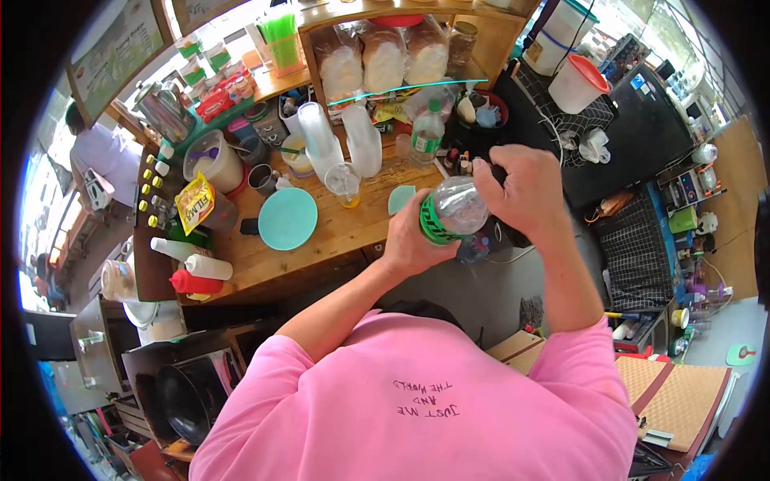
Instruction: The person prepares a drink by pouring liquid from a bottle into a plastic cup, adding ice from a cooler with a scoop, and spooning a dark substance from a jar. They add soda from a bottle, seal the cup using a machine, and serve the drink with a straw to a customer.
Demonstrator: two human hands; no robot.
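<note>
My left hand (417, 236) is wrapped round a clear plastic bottle (461, 207) with a green label, held tilted in front of my chest. My right hand (521, 188) is closed at the bottle's upper right end; whatever its fingers grip there is hidden. Behind the bottle, on the wooden counter (361, 232), lies part of a pale green lid or dish (401, 199). A clear cup (343, 183) with a little yellow liquid stands farther left, beside stacks of plastic cups (319, 136). Another clear bottle with a green cap (427, 132) stands upright at the back.
A turquoise plate (288, 219), a yellow packet (196, 202), a red squeeze bottle (195, 281) and white ones are on the counter's left. Bags of white powder (383, 68) fill the shelf. A white bucket (577, 84) stands at the back right. Another person (104, 156) is at the far left.
</note>
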